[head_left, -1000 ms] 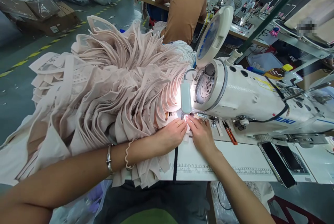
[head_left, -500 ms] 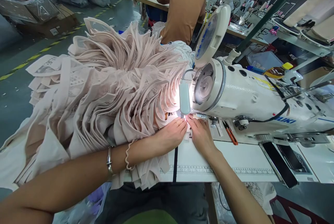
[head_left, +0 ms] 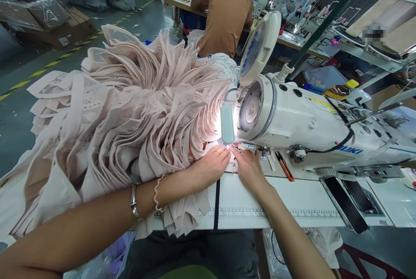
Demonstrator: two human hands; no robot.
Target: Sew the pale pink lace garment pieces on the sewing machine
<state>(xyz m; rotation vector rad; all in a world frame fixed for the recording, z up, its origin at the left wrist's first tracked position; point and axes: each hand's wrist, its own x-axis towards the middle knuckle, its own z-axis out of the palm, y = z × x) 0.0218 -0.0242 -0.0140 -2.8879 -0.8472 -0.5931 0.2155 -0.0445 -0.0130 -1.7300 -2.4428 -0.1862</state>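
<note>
A white sewing machine (head_left: 292, 116) stands before me, its lamp (head_left: 227, 125) shining over the needle area. Just below that lamp, my left hand (head_left: 211, 165) has its fingers pressed together on a pale pink fabric piece (head_left: 231, 166). My right hand (head_left: 249, 170) pinches the same piece from the other side, thumb and fingertips close to the left ones. The needle and the exact grip are hidden by the lamp, glare and fingers. To the left spreads a big heap of pale pink garment pieces (head_left: 113, 118), with my left forearm lying across its front.
Orange-handled thread snips (head_left: 285, 167) lie right of my right hand. A phone (head_left: 346, 205) rests farther right on the white table (head_left: 243, 196), which has a ruler strip along its front. A person in a brown shirt (head_left: 225, 10) sits ahead. Boxes (head_left: 58, 27) stand at the far left.
The view has shifted slightly. Both hands stay by the needle area, with the fabric piece still between them; the fingertips have moved only a little.
</note>
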